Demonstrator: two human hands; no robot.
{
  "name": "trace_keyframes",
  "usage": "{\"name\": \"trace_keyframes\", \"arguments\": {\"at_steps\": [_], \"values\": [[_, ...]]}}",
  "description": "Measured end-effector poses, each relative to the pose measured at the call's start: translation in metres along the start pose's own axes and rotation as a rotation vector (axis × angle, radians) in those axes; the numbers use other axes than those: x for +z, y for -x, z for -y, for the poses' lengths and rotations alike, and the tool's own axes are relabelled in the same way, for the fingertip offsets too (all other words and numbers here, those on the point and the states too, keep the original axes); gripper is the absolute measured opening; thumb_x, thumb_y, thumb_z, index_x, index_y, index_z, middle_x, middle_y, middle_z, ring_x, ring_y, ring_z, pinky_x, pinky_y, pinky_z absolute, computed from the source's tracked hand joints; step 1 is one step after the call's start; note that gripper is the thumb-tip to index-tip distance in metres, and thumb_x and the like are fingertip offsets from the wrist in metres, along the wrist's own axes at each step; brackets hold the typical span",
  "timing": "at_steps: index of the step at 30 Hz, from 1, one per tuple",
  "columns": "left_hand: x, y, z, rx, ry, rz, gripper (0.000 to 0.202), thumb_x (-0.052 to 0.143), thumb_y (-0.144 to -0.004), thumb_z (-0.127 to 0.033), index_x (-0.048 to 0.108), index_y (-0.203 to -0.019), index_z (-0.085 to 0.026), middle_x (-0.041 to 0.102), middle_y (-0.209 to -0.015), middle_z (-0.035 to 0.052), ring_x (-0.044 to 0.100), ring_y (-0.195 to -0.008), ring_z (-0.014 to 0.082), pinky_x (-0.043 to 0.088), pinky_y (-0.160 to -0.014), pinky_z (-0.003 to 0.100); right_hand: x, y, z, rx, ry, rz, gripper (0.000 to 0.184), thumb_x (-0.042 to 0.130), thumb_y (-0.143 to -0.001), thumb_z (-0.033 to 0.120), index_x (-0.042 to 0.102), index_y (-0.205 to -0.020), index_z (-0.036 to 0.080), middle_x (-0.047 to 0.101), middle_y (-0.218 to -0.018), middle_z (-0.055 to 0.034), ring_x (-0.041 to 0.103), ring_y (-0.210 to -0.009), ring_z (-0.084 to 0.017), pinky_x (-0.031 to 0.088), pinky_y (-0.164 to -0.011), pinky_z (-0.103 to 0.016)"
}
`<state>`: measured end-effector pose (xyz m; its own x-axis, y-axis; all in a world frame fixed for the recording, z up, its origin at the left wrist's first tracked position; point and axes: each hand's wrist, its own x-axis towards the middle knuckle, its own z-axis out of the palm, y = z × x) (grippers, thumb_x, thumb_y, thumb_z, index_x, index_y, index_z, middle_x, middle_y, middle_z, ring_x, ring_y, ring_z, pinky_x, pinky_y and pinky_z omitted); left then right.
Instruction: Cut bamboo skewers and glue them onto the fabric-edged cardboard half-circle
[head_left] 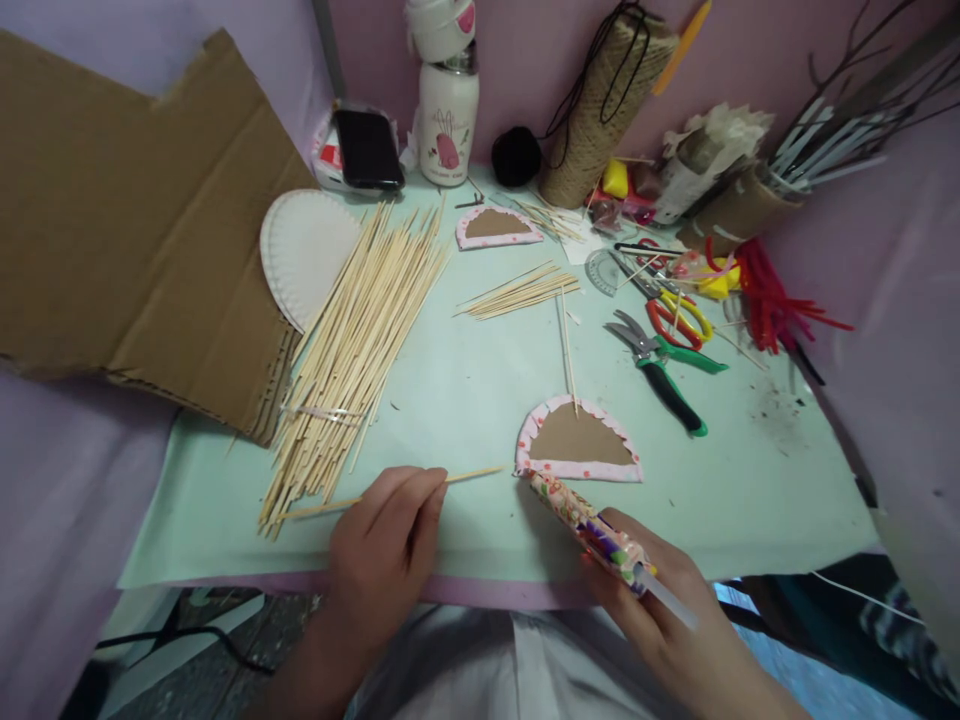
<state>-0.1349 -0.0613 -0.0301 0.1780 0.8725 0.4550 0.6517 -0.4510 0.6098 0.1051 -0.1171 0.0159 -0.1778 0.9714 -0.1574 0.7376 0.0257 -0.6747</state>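
My left hand point(390, 545) pinches a thin bamboo skewer point(474, 474), whose tip points right toward a half-round cardboard piece point(581, 436). Pink dotted fabric edges that piece, and another skewer point(568, 345) stands out from its curved top, reaching away from me. In my right hand point(660, 590) is a hot glue gun point(589, 525) in a floral pattern, with a glue stick coming out of its back end. Its nozzle is at the lower left corner of the half-round piece; whether it touches cannot be made out.
Left lie a large skewer bundle point(360, 350), a paper plate point(307, 250) and cardboard point(142, 220). Garden shears point(656, 365) and scissors point(679, 318) are on the right. Behind are a second half-round piece point(499, 228), loose skewers point(521, 291), a bottle point(448, 120) and a twine cone point(607, 110).
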Motion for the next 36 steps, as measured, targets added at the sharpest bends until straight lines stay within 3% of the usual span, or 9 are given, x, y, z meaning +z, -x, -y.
{"name": "trace_keyframes", "arguments": {"at_steps": [26,32,34,36], "values": [[-0.001,0.001,-0.001,-0.015,0.017,0.006,0.016,0.055,-0.086,-0.01,0.059,-0.099,-0.019,0.065,-0.089,0.0021,0.062,-0.084,0.0132,0.049,-0.08,0.025,0.0,0.0,0.0,0.047,-0.021,0.041,0.008,0.044,-0.093,0.026,0.049,-0.088,0.023,0.052,-0.071,0.0009,0.049,-0.062,-0.013,0.039,-0.052,-0.022],[0.001,-0.024,-0.014,-0.195,-0.069,0.174,0.016,0.049,-0.091,-0.021,0.057,-0.105,-0.02,0.058,-0.086,0.0024,0.059,-0.079,0.0151,0.047,-0.071,0.026,0.0,0.001,-0.003,0.02,-0.026,0.036,0.006,0.046,-0.091,0.024,0.048,-0.086,0.023,0.053,-0.072,0.0007,0.05,-0.062,-0.013,0.041,-0.053,-0.021],[0.007,-0.04,-0.021,-0.189,-0.091,0.248,0.016,0.048,-0.091,-0.022,0.056,-0.105,-0.02,0.059,-0.09,0.0034,0.059,-0.085,0.0167,0.046,-0.074,0.027,0.0,0.002,-0.003,0.014,-0.036,0.032,0.007,0.047,-0.09,0.024,0.048,-0.083,0.022,0.054,-0.072,0.0002,0.051,-0.062,-0.013,0.042,-0.054,-0.02],[0.015,-0.059,-0.027,-0.153,-0.107,0.395,0.016,0.046,-0.092,-0.022,0.057,-0.104,-0.021,0.06,-0.095,0.0036,0.06,-0.087,0.017,0.045,-0.073,0.027,0.0,0.003,-0.003,0.009,-0.046,0.019,0.008,0.047,-0.09,0.025,0.049,-0.083,0.022,0.055,-0.072,-0.0003,0.052,-0.062,-0.013,0.044,-0.055,-0.02]]}}
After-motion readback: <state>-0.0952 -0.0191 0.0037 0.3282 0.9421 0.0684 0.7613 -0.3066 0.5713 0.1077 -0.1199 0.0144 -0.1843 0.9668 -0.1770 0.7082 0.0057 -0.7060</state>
